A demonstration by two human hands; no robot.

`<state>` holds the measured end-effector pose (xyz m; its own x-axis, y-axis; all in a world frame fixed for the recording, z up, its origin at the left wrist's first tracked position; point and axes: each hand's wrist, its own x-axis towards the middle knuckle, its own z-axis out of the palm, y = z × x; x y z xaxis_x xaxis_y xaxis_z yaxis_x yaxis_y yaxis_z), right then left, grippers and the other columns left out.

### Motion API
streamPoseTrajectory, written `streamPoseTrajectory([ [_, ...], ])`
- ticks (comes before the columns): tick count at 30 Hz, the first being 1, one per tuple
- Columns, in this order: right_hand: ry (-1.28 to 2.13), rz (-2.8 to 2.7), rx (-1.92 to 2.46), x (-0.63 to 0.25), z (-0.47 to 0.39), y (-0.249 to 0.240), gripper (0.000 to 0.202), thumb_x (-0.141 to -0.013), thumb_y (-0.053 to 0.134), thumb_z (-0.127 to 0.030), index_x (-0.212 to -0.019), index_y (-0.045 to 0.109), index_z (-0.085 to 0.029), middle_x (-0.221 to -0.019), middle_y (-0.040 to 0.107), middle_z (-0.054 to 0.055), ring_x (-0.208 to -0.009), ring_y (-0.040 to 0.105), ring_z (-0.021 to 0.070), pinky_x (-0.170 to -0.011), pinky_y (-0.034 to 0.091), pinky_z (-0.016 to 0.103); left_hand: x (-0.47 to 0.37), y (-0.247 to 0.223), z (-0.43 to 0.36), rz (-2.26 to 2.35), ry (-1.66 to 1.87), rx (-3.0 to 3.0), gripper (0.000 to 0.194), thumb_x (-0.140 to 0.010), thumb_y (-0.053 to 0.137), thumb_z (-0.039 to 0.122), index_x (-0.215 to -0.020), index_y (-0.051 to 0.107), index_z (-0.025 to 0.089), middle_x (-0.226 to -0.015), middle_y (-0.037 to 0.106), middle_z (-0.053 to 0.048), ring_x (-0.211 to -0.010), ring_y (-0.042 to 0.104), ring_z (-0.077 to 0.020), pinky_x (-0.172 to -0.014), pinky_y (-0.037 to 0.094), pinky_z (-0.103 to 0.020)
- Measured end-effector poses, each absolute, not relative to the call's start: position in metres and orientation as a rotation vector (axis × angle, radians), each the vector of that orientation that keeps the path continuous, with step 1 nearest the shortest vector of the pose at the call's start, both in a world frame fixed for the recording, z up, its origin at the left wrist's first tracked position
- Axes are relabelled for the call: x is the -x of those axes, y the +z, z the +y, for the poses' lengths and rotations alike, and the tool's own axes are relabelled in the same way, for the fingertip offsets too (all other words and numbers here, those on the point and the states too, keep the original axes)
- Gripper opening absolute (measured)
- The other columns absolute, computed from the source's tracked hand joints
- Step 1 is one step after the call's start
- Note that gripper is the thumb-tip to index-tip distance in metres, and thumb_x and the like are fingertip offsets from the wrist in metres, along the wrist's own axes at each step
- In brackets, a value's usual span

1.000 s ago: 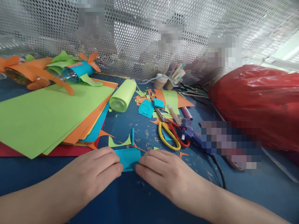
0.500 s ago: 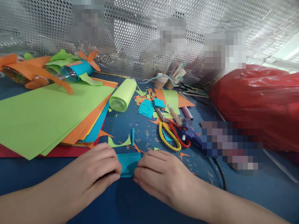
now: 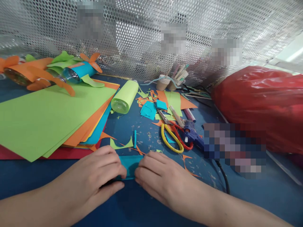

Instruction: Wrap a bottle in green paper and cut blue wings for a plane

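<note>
A folded piece of blue paper [image 3: 131, 166] lies on the table close in front of me, between my hands. My left hand [image 3: 104, 171] has its curled fingers on the paper's left end, the thumb a little apart from the forefinger below the edge. At the right end, my right hand [image 3: 158, 176] pinches the paper, its fingers closed together. Both ends of the paper are hidden under my fingers. Just beyond it are a narrow blue strip [image 3: 135, 139] and a curved green scrap [image 3: 121, 143].
Coloured paper sheets [image 3: 54, 116] are stacked at left, with paper-wrapped bottles behind. A green-wrapped bottle [image 3: 125, 96] lies mid-table. Scissors [image 3: 172, 138] and a blue glue gun [image 3: 195, 137], with a black cable [image 3: 222, 176], lie right. A red plastic bag [image 3: 260, 104] bulges far right.
My left forefinger has slid slightly right along the blue paper, and the left thumb has dropped away from it. My right hand stays nearly still on its end.
</note>
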<state>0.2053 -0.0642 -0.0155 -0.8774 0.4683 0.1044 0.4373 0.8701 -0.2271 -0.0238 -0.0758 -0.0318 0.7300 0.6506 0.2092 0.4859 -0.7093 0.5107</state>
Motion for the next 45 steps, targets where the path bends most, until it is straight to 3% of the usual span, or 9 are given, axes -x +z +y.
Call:
streamPoseTrajectory([
  [10, 0.526, -2.745, 0.861, -0.2029, -0.0637, -0.0154, 0.017, -0.095, 0.049, -0.017, -0.085, 0.061, -0.012, -0.084, 0.057, 0.006, -0.079, 0.048, 0.0178, -0.075, 0.043, 0.030, 0.0222, -0.0350, -0.0757, 0.917, 0.474, -2.490, 0.016, -0.095, 0.045, 0.014, -0.084, 0.053, 0.021, -0.081, 0.058, 0.000, -0.079, 0.052, -0.0172, -0.069, 0.044, -0.027],
  [15, 0.638, -2.655, 1.000, -0.2010, -0.0657, -0.0141, 0.013, -0.092, 0.052, -0.015, -0.081, 0.059, -0.014, -0.087, 0.052, 0.005, -0.083, 0.049, 0.0180, -0.075, 0.044, 0.029, 0.0236, -0.0339, -0.0780, 0.872, 0.550, -2.593, 0.022, -0.098, 0.037, 0.014, -0.103, 0.056, 0.023, -0.085, 0.061, -0.001, -0.081, 0.053, -0.0191, -0.072, 0.044, -0.029],
  [29, 0.859, -2.385, 1.165, -0.2005, -0.0657, -0.0170, 0.014, -0.081, 0.066, -0.008, -0.077, 0.056, -0.017, -0.092, 0.051, 0.001, -0.086, 0.053, 0.0123, -0.078, 0.044, 0.023, 0.0231, -0.0345, -0.0769, 0.893, 0.565, -2.433, 0.016, -0.095, 0.047, 0.012, -0.089, 0.058, 0.022, -0.082, 0.059, 0.003, -0.082, 0.049, -0.0167, -0.077, 0.037, -0.030],
  [33, 0.891, -2.369, 1.119, -0.2020, -0.0638, -0.0170, 0.015, -0.080, 0.067, -0.005, -0.086, 0.059, -0.017, -0.096, 0.053, 0.002, -0.091, 0.055, 0.0133, -0.082, 0.045, 0.023, 0.0245, -0.0365, -0.0764, 0.901, 0.573, -2.427, 0.013, -0.094, 0.050, 0.014, -0.089, 0.059, 0.022, -0.081, 0.059, 0.003, -0.081, 0.050, -0.0168, -0.079, 0.038, -0.030],
  [39, 0.735, -2.542, 0.865, -0.2065, -0.0619, -0.0180, 0.006, -0.090, 0.059, -0.013, -0.091, 0.065, -0.015, -0.092, 0.058, 0.004, -0.088, 0.056, 0.0163, -0.081, 0.046, 0.028, 0.0248, -0.0373, -0.0758, 0.955, 0.594, -2.390, 0.013, -0.093, 0.053, 0.014, -0.091, 0.062, 0.023, -0.087, 0.057, 0.002, -0.084, 0.052, -0.0152, -0.075, 0.040, -0.026],
  [45, 0.529, -2.646, 0.837, -0.2085, -0.0660, -0.0167, 0.013, -0.095, 0.054, -0.020, -0.092, 0.066, -0.014, -0.089, 0.062, 0.006, -0.082, 0.055, 0.0186, -0.076, 0.046, 0.031, 0.0229, -0.0372, -0.0768, 0.869, 0.672, -2.442, 0.016, -0.096, 0.048, 0.016, -0.090, 0.063, 0.021, -0.081, 0.063, 0.003, -0.078, 0.053, -0.0145, -0.075, 0.041, -0.027],
])
